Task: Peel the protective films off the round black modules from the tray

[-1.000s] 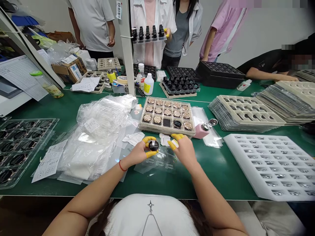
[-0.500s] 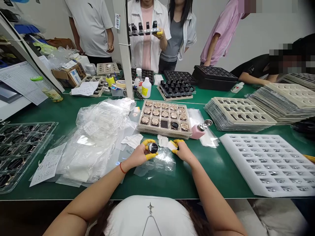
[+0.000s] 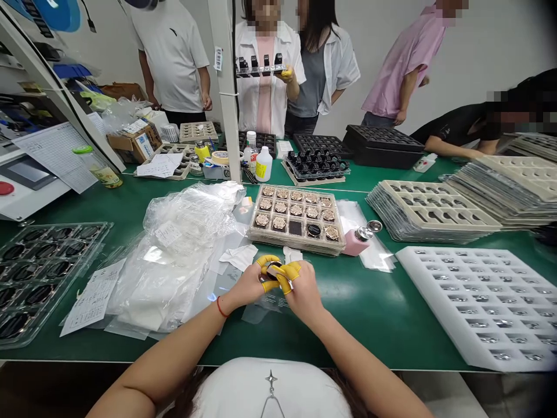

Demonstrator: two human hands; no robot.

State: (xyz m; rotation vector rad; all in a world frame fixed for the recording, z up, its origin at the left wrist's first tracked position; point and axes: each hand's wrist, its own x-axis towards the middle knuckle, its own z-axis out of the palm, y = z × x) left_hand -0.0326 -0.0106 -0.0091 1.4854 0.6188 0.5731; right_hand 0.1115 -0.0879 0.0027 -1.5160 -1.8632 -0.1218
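My left hand [image 3: 257, 277], with yellow finger covers, grips a round dark watch part [image 3: 274, 269] by its edge. My right hand [image 3: 298, 283], also in yellow finger covers, is pressed against the part from the right; whether it pinches a cloth is hidden. Under both hands lies clear film [image 3: 256, 313] on the green table. Just beyond them stands a tray [image 3: 296, 241] of gold-coloured round watch parts, one pocket holding a black disc. White wipes [image 3: 239, 256] lie beside my left hand.
Plastic bags [image 3: 174, 255] are heaped at left, beside a tray of dark parts [image 3: 47, 261]. A pink bottle [image 3: 357, 242] stands right of the central tray. A white foam tray [image 3: 478, 296] and stacked trays [image 3: 435, 212] occupy the right. Several people are across the table.
My right hand has moved left from the white wipe to the round part in my left hand. The part has tilted. The whole view has shifted slightly.
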